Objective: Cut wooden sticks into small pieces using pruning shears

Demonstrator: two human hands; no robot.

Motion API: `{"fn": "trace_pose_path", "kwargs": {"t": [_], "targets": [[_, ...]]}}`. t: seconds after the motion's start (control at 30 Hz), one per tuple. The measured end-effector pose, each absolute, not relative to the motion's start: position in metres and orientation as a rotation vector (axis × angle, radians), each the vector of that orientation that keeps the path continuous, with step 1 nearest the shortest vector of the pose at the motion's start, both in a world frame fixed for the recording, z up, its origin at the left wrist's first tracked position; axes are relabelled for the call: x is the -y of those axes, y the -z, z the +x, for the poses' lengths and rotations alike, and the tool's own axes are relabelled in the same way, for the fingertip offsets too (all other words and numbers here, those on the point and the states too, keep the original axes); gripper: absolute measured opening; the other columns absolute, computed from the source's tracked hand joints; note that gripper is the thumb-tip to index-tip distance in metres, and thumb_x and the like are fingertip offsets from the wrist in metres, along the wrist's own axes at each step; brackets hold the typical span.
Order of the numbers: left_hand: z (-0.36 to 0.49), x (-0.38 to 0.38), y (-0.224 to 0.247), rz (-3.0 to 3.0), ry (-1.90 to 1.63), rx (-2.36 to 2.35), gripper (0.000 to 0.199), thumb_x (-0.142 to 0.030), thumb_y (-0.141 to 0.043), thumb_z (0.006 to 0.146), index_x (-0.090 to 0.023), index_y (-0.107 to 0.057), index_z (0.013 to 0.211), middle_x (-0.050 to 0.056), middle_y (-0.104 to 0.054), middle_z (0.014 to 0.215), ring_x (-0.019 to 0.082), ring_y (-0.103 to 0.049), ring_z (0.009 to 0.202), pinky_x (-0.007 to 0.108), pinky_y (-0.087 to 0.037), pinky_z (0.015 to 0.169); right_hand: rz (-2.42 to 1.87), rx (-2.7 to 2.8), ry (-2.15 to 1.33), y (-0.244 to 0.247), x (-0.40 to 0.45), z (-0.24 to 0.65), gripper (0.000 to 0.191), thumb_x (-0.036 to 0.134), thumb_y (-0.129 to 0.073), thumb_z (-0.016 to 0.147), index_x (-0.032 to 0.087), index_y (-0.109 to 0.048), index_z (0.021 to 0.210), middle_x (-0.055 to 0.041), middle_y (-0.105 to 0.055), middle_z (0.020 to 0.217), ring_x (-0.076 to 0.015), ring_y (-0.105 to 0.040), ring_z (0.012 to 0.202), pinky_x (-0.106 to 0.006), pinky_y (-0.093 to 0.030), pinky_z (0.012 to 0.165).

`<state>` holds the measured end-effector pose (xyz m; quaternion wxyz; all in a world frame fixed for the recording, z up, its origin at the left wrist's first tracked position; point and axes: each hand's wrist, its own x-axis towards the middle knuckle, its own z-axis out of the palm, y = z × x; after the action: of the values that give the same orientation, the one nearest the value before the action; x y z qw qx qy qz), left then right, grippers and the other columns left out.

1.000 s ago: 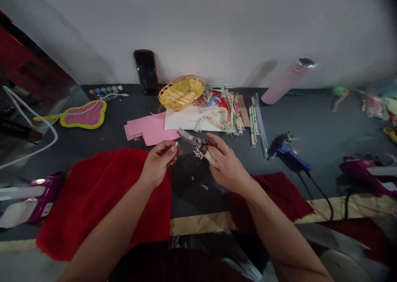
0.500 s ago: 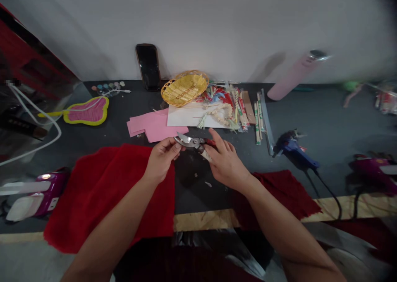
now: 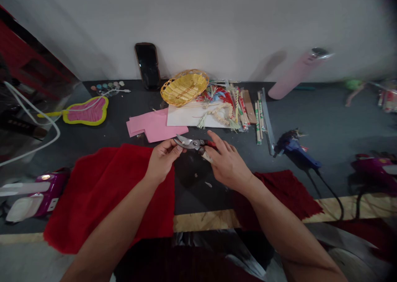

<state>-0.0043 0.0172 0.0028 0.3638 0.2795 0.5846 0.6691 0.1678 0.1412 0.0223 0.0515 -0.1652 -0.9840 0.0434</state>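
A pair of pruning shears point(image 3: 195, 144) with steel jaws and red and white handles is held level above the dark table. My right hand point(image 3: 228, 161) is wrapped round the handles, its index finger extended along them. My left hand point(image 3: 163, 160) pinches at the tip of the jaws, thumb and fingers closed; whether a small piece sits between them is hidden. The jaws look parted. Behind the shears lie pink sheets point(image 3: 158, 125) and a white sheet point(image 3: 180, 115) with a braided straw loop point(image 3: 223, 113) on it.
Red cloth point(image 3: 124, 191) covers the left front, and a darker red cloth point(image 3: 287, 193) lies at the right. A yellow basket point(image 3: 185, 88), phone point(image 3: 148, 66) and pink bottle point(image 3: 293, 75) stand behind. A blue glue gun point(image 3: 297, 151) with its cable is to the right.
Both hands and the shears are nearly unmoved. The view has shifted very slightly.
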Motion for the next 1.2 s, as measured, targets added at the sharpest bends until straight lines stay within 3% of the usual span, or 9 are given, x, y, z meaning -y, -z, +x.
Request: {"fn": "trace_pose_path", "kwargs": {"t": [0.13,0.33,0.47,0.73,0.97,1.2], "targets": [[-0.003,-0.017,-0.005,0.712,-1.731,-1.522,0.018,-0.034,-0.069,0.077,-0.016,-0.067,0.078,0.003,-0.065,0.071,0.009,-0.043,0.057,0.022,-0.034,0.053,-0.569,2.999,-0.212,-0.023,-0.141,0.167,0.034,0.011,-0.046,0.077,0.015,-0.052,0.110,-0.0160,-0.024,0.150,-0.0306,-0.046,0.113,-0.045,-0.042,0.086],[-0.002,-0.015,-0.004,0.735,-1.737,-1.580,0.018,-0.034,-0.068,0.078,-0.016,-0.067,0.076,0.003,-0.066,0.071,0.010,-0.048,0.060,0.022,-0.037,0.055,-0.598,2.938,-0.298,-0.018,-0.141,0.163,0.068,0.021,-0.047,0.081,0.010,-0.022,0.143,-0.0185,-0.041,0.138,-0.0304,-0.047,0.112,-0.043,-0.042,0.087],[-0.003,-0.013,-0.008,0.832,-1.724,-1.672,0.015,-0.031,-0.066,0.079,-0.016,-0.068,0.075,0.003,-0.067,0.072,0.013,-0.055,0.068,0.023,-0.041,0.065,-0.632,2.981,-0.271,-0.019,-0.137,0.160,0.069,0.016,-0.046,0.078,0.013,-0.024,0.144,-0.0157,-0.051,0.125,-0.0288,-0.048,0.106,-0.041,-0.041,0.087],[-0.006,-0.010,-0.006,0.865,-1.717,-1.716,0.017,-0.031,-0.064,0.080,-0.016,-0.069,0.075,0.004,-0.068,0.072,0.014,-0.057,0.068,0.025,-0.042,0.065,-0.675,2.971,-0.258,-0.015,-0.135,0.156,0.069,0.012,-0.046,0.075,0.015,-0.029,0.141,-0.0137,-0.054,0.116,-0.0262,-0.049,0.100,-0.038,-0.040,0.085],[-0.010,-0.007,-0.007,0.948,-1.625,-1.714,0.022,-0.034,-0.061,0.082,-0.016,-0.069,0.072,0.003,-0.066,0.066,0.010,-0.046,0.054,0.023,-0.031,0.051,-0.637,2.986,-0.196,-0.016,-0.139,0.161,0.076,0.014,-0.046,0.075,0.017,-0.018,0.146,-0.0133,-0.048,0.129,-0.0284,-0.045,0.109,-0.041,-0.039,0.085],[-0.013,-0.007,-0.007,0.880,-1.612,-1.568,0.025,-0.039,-0.062,0.081,-0.017,-0.069,0.071,0.003,-0.063,0.060,0.008,-0.034,0.045,0.023,-0.021,0.045,-0.621,2.990,-0.213,-0.018,-0.141,0.159,0.072,0.013,-0.043,0.075,0.018,-0.024,0.144,-0.0137,-0.050,0.125,-0.0274,-0.046,0.106,-0.040,-0.040,0.084]]}}
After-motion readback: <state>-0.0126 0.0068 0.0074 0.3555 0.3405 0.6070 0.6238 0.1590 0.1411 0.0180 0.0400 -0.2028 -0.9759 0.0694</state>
